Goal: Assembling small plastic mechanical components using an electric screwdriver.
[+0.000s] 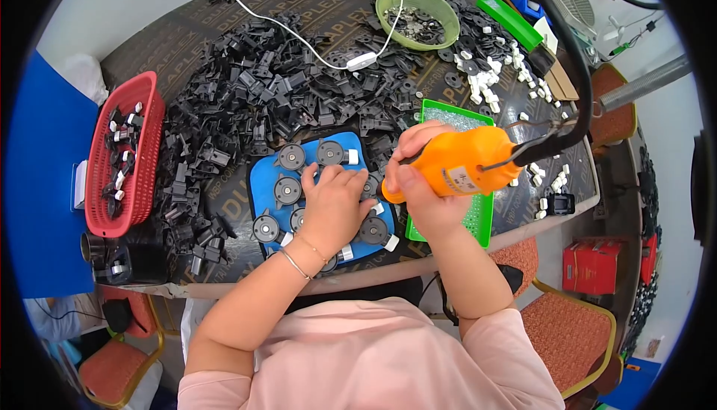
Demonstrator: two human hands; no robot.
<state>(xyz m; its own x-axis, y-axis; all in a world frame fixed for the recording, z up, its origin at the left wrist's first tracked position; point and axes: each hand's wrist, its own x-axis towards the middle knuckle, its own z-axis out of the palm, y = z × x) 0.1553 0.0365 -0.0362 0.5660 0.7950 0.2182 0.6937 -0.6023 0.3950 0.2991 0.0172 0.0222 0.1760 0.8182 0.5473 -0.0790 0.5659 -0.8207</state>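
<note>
My right hand (427,193) is wrapped round an orange electric screwdriver (467,163), its nose pointing left and down over the right part of a blue mat (267,150). On that mat sit several black round parts (287,191) with white knobs (349,157) at their sides. My left hand (336,205) lies over the middle of the mat with its fingers apart, touching the parts there and covering some of them. The screwdriver's tip is hidden by its own nose and my fingers. Beside the mat lies a green tray (482,223) of small shiny pieces, partly behind my right arm.
A large heap of black plastic parts (246,85) spreads behind the mat. A red basket (155,148) stands at left, a light green bowl (441,8) at the back. White knobs lie scattered at right. A black cable (581,74) hangs to the screwdriver; a white cord (276,23) crosses the heap.
</note>
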